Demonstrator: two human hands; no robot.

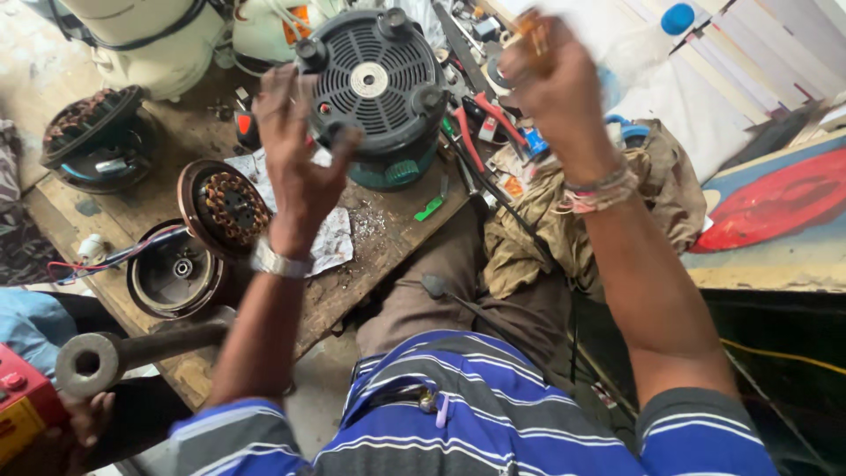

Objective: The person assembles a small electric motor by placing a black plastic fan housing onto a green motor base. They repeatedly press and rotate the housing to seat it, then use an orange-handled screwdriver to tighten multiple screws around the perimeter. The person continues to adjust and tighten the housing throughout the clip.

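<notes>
My left hand (295, 150) is raised with its fingers apart, fingertips at the left rim of a round dark grey appliance base (374, 84) with a slotted grille, several rubber feet and a teal lower band. It stands upside down on the wooden workbench (397, 220). My right hand (555, 84) is lifted and blurred, closed around a small orange-brown object (533, 35) that I cannot identify. A watch sits on my left wrist and thread bands on my right wrist.
A copper-wound motor stator (225, 207) and a black motor housing (172, 273) lie at the left. Red-handled pliers (480, 123) and small tools lie behind. A crumpled tan cloth (564, 211) sits at the right. Another person's hand (84, 419) holds a metal pipe (132, 348) at the lower left.
</notes>
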